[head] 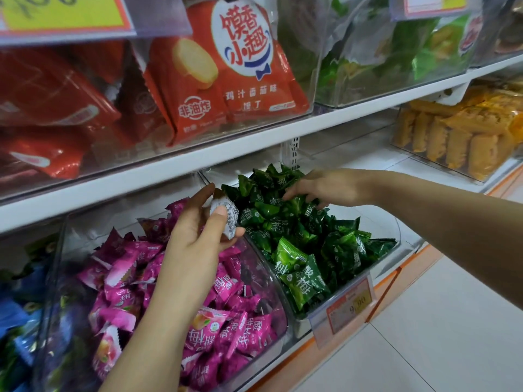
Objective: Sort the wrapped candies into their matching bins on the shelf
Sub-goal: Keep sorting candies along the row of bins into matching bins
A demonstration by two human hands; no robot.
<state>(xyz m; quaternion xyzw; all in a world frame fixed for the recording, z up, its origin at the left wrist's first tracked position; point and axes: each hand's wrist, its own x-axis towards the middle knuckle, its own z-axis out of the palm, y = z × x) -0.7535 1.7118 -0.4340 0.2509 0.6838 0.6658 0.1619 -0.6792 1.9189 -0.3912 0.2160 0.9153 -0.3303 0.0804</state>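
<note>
Two hands (198, 239) (328, 188), one white candy (225, 219), one pink-candy bin (256, 267), one green-candy bin (392, 222)

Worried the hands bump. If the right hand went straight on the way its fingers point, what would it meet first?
The green candies: the right hand points its fingers left into that pile, seemingly touching it. The left hand, holding a white candy, lies farther on; depth unclear.

Red snack bags (226, 80) above; yellow packs (452, 142) right; price tag (349, 305).

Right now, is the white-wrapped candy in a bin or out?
Out: the left hand pinches the white-wrapped candy above where the pink bin and green bin meet.
</note>
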